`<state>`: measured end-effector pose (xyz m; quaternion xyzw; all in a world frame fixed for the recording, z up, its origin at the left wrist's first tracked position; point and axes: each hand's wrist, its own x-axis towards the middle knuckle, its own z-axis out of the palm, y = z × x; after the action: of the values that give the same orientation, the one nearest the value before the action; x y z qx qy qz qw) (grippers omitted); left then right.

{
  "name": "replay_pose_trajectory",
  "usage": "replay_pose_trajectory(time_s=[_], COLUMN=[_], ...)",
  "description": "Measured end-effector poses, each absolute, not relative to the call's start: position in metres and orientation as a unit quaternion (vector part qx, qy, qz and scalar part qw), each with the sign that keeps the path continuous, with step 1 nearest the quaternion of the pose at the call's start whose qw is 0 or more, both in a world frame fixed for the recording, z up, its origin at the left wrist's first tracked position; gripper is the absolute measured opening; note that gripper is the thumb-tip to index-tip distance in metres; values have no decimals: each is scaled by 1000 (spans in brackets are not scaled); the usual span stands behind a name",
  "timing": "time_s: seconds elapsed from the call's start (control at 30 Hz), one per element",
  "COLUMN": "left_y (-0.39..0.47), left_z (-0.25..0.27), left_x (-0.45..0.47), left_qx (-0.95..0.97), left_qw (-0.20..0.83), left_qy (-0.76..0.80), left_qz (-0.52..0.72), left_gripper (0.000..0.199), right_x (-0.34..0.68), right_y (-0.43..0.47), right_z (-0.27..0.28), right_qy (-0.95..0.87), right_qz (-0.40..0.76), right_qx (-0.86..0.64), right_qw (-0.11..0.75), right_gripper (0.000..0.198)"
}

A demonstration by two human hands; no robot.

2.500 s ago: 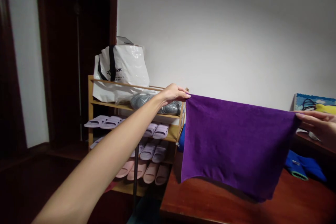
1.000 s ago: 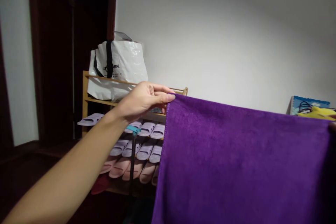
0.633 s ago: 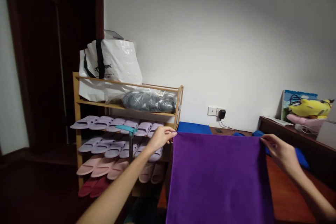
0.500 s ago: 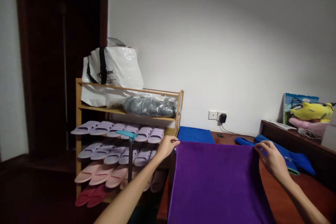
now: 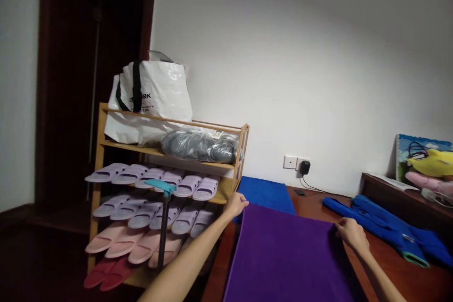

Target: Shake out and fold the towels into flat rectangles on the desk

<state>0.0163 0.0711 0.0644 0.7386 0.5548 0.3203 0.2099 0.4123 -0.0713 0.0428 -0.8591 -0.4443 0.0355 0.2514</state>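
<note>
A purple cloth is stretched between my hands, its near end running out of the bottom of the view. My left hand pinches its far left corner. At the far right corner, my right hand grips the edge between thumb and fingers. Just beyond the cloth a flat blue cloth lies on the reddish-brown table. Rumpled blue fabric with a green-edged end lies on the table to the right of my right hand.
A wooden shoe rack with several pairs of slippers stands left of the table. On it sit a white bag and a plastic-wrapped grey bundle. A teal-topped pole stands before it. A yellow plush toy rests on the right ledge.
Both hands have lowered the purple cloth's far edge toward the table, the right one also moving slightly left. More of the flat blue cloth shows behind it. The view has tilted a little.
</note>
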Motion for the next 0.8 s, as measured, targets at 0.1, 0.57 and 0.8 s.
replay_pose_trajectory(time_s=[0.1, 0.57, 0.8], left_y=[84, 98, 55], left_z=[57, 57, 33], left_x=[23, 51, 97], left_qx=[733, 775, 900], left_qw=[199, 83, 81], left_qy=[562, 559, 390], left_qz=[326, 282, 177], left_gripper=[8, 20, 49], right_x=[420, 400, 299], right_y=[-57, -12, 9], right_z=[36, 27, 5], right_qy=[-446, -516, -706], right_qz=[42, -11, 23], right_qx=[-855, -829, -684], right_qw=[261, 215, 182], right_gripper=[30, 43, 67])
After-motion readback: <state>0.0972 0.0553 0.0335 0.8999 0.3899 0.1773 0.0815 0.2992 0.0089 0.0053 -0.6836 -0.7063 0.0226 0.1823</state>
